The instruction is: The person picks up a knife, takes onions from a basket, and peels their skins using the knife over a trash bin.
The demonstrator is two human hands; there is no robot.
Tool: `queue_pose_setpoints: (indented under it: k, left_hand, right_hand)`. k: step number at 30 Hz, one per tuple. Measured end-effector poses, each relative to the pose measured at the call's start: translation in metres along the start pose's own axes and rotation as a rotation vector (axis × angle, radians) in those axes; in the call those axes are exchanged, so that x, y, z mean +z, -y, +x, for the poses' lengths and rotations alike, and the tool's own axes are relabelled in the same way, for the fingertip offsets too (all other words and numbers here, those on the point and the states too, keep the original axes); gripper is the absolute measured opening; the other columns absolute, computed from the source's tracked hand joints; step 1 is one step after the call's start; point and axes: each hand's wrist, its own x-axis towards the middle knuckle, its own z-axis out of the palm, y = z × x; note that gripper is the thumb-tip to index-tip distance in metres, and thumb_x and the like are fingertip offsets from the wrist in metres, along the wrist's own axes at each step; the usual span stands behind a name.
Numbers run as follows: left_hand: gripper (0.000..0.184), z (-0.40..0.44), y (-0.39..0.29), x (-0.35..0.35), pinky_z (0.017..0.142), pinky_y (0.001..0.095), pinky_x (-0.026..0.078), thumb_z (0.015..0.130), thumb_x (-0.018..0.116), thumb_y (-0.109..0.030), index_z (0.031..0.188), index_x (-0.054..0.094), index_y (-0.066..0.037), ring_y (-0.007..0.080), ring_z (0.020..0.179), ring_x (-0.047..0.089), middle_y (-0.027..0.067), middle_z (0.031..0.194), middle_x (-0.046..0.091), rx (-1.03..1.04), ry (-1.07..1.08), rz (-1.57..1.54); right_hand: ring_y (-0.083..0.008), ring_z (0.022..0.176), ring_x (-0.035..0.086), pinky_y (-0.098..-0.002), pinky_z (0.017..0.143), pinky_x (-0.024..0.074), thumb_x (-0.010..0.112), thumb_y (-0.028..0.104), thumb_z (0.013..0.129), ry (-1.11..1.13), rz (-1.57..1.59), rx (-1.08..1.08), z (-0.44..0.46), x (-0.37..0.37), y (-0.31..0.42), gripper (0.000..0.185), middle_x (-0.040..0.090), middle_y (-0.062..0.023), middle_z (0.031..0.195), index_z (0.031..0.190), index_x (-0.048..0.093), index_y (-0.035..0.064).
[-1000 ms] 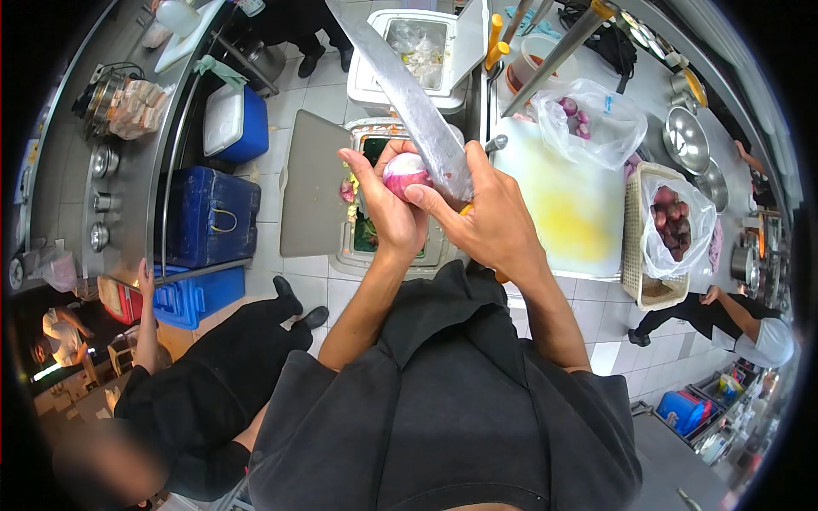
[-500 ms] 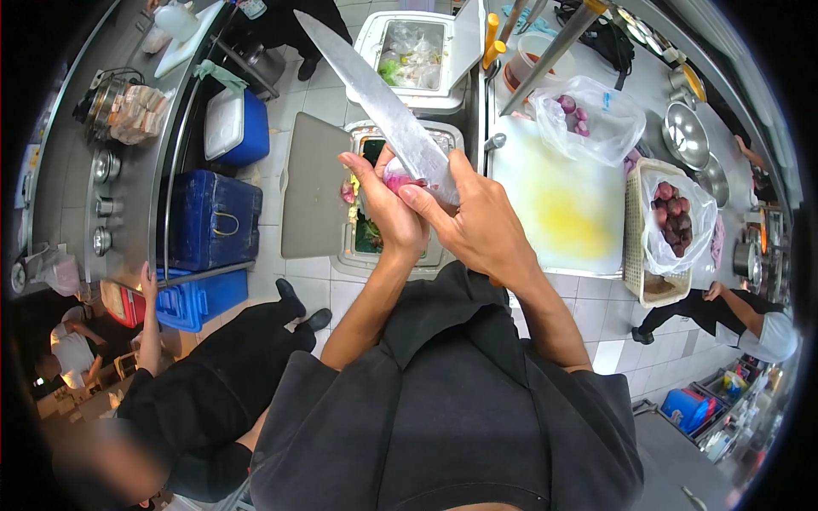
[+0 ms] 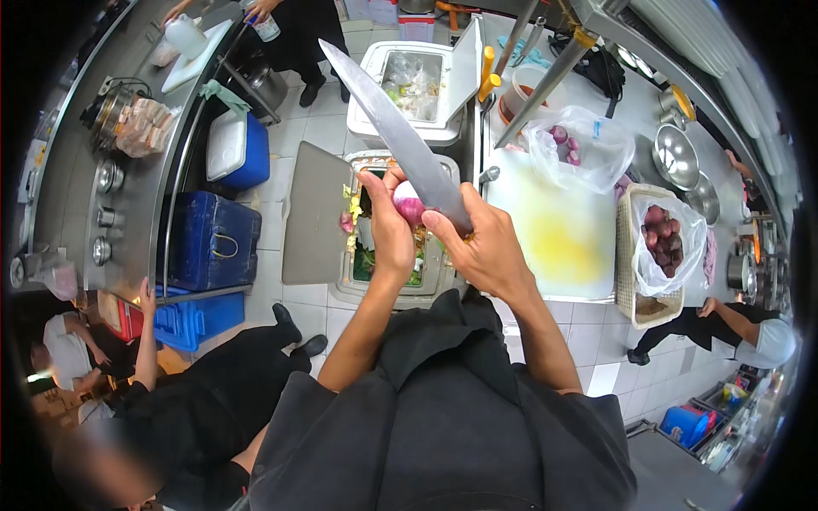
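Observation:
Between the fingers of my left hand (image 3: 390, 230) sits a red onion (image 3: 408, 203), white on top and purple on its lower side. My right hand (image 3: 484, 240) grips a large knife (image 3: 392, 123) near its heel; the handle is hidden in the palm. The blade points up and to the left, its wide end beside the onion. Both hands are held above an open waste bin (image 3: 349, 285) containing green and yellow scraps. Onion skin (image 3: 347, 223) lies near the bin's left rim.
On the right is a white cutting board (image 3: 567, 243) with a yellow stain. Bags of peeled onions (image 3: 558, 134) and unpeeled onions (image 3: 662, 238) are beside it, the latter in a basket (image 3: 630, 281). Another bin (image 3: 366, 119) stands ahead. A co-worker (image 3: 213, 400) is close on my left.
The onion has turned, so more of its white and purple surface shows. Both hands and the knife sit slightly lower in view, and the blade has tilted to a darker face.

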Motion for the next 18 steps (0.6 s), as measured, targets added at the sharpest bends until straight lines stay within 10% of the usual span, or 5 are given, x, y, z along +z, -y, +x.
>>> queue_pose_setpoints:
  k: [9, 18]
  left_hand:
    - [0.047, 0.000, -0.009, -0.018, 0.075, 0.0254, 0.050, 0.106, 0.027, -0.041, 0.125, 0.051, -0.005, 0.0096, 0.088, 0.061, 0.0072, 0.114, 0.058, 0.031, 0.291, 0.043]
    - [0.041, 0.000, -0.021, -0.026, 0.058, 0.0209, 0.045, 0.105, 0.042, -0.042, 0.112, 0.057, -0.004, 0.0048, 0.072, 0.054, 0.0003, 0.089, 0.060, -0.041, 0.440, 0.101]
  right_hand:
    - [-0.0250, 0.063, 0.065, -0.0356, 0.056, 0.0491, 0.079, 0.046, 0.080, -0.044, 0.069, -0.073, 0.011, -0.017, -0.018, 0.057, 0.066, -0.0172, 0.075, 0.098, 0.052, -0.0011]
    - [-0.0209, 0.053, 0.058, -0.0323, 0.050, 0.0455, 0.082, 0.042, 0.079, 0.116, -0.107, -0.193, 0.030, -0.034, -0.008, 0.053, 0.062, -0.0154, 0.070, 0.095, 0.053, -0.0003]
